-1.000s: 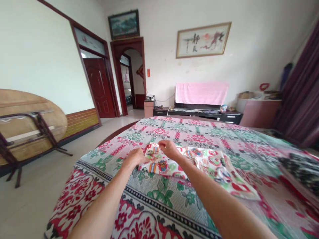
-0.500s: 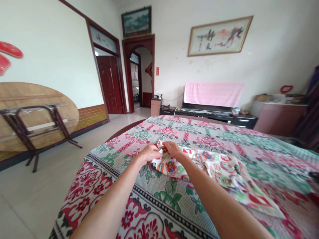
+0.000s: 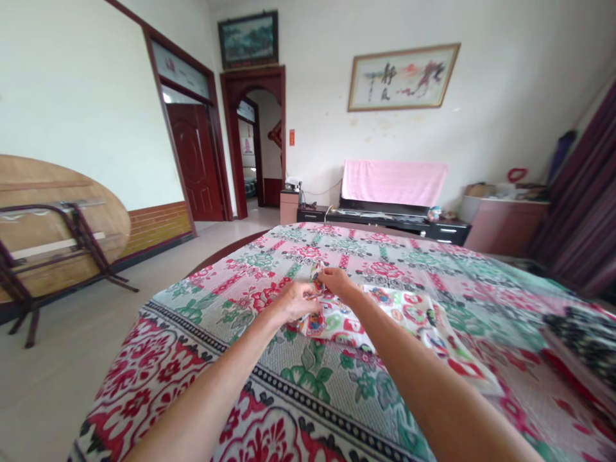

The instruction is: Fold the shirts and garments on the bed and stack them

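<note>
A white cloth garment [image 3: 380, 314] with a colourful cartoon print lies stretched out on the flowered bed cover; its exact kind is unclear. At its left end, my right hand [image 3: 337, 282] pinches a raised bit of the fabric and holds it up off the cover. Just left of it, my left hand [image 3: 298, 300] has curled fingers closed at the same end of the garment, low by the cloth. My right forearm crosses over part of the garment and hides it.
The flowered cover [image 3: 231, 340] spreads over the surface before me. Dark patterned folded cloth [image 3: 584, 340] lies at the right edge. A folded round table [image 3: 58, 224] leans on the left wall. Beyond stands a black cabinet [image 3: 385, 221] with a pink cloth [image 3: 394, 183] above it.
My right hand has lifted the garment's left end up a little. The view has turned right, bringing the dark folded cloth further into sight.
</note>
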`<state>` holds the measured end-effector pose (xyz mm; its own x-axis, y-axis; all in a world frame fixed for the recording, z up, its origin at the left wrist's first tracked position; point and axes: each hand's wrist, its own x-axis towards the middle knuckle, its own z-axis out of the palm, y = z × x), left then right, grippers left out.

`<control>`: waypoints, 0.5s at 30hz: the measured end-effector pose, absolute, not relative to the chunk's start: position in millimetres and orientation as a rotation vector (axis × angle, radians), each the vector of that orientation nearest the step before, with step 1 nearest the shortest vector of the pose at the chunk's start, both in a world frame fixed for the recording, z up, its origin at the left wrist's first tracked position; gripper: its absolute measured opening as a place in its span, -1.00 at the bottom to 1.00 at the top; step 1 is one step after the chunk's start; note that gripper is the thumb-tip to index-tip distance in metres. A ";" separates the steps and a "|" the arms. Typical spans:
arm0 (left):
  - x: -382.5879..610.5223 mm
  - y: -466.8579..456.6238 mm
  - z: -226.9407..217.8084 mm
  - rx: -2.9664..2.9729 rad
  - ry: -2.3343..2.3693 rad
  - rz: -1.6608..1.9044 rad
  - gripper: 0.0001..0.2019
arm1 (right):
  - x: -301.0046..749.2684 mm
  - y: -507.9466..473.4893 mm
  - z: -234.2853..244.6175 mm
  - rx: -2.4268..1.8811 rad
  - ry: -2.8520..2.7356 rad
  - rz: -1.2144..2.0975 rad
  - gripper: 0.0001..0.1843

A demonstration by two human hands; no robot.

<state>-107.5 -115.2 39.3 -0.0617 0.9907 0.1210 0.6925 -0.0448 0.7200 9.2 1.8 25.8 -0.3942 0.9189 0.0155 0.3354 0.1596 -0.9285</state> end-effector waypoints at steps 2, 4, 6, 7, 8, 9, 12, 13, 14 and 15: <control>-94.8 -118.2 46.8 1.803 1.741 0.875 -0.59 | 25.1 3.8 28.7 -1.200 -1.801 1.211 -0.88; -77.8 -119.3 52.1 1.841 1.713 0.858 -0.56 | 43.1 5.4 31.6 -1.219 -1.786 1.192 -0.88; -57.8 -118.8 55.0 1.907 1.711 0.821 -0.57 | 61.5 6.8 33.6 -1.242 -1.777 1.155 -0.87; -47.6 -118.2 55.8 1.946 1.708 0.793 -0.59 | 70.4 7.4 34.0 -1.255 -1.774 1.129 -0.87; -37.6 -117.5 56.3 1.979 1.710 0.760 -0.62 | 79.0 8.0 34.0 -1.269 -1.771 1.100 -0.86; -28.3 -116.8 56.6 2.010 1.711 0.730 -0.64 | 87.1 8.6 33.7 -1.285 -1.766 1.070 -0.85; -6.1 -115.3 55.0 2.067 1.690 0.698 -0.70 | 108.8 9.2 30.8 -1.326 -1.771 0.975 -0.81; -1.1 -114.9 53.3 2.072 1.675 0.705 -0.72 | 114.9 8.9 29.2 -1.346 -1.784 0.931 -0.81; 2.6 -114.4 50.8 2.074 1.655 0.716 -0.72 | 120.3 8.3 27.4 -1.372 -1.795 0.886 -0.80; 5.1 -113.9 47.6 2.075 1.635 0.728 -0.73 | 125.0 7.4 25.4 -1.401 -1.802 0.846 -0.78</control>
<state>5.1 -113.9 47.6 0.1812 0.9714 0.1532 0.7640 -0.2372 0.6001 125.0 7.4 25.4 -0.1772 0.9757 0.1288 0.5244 0.2044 -0.8266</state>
